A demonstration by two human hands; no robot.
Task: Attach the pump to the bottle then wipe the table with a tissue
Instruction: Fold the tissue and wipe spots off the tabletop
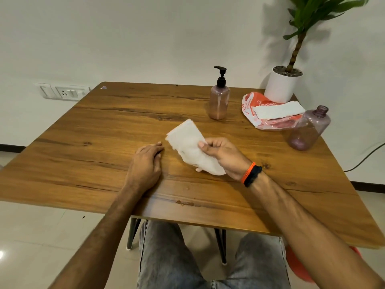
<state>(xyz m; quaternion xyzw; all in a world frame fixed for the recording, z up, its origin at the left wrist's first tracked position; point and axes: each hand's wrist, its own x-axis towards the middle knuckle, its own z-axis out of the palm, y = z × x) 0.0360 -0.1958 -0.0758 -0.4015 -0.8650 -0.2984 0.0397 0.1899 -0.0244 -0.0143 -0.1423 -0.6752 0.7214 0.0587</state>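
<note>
We note a square wood-grain bench [104,126] with dark knots and a smooth laminate face. Two translucent pinkish plastic bottles stand on it. One [219,103], at the far centre, carries the black plastic pump [221,77] screwed on its neck. The second open-necked bottle [308,130] stands near the right edge, with no cap.

One soft white folded tissue [188,146] is clamped in the grip of the right hand [224,156], thumb on top, fingers beneath; its lower end looks crumpled and touches the bench. The left hand [145,165] rests palm-down on the bench just beside it, fingers together, holding nothing.

One crinkled orange-and-white plastic tissue packet [264,119] lies at the far right with one white sheet [278,110] across it. One white round pot with a green plant [283,86] stands behind. We count two small wet smears [185,203] near the front edge. Two wristbands [251,174], orange and black, circle the right wrist.
</note>
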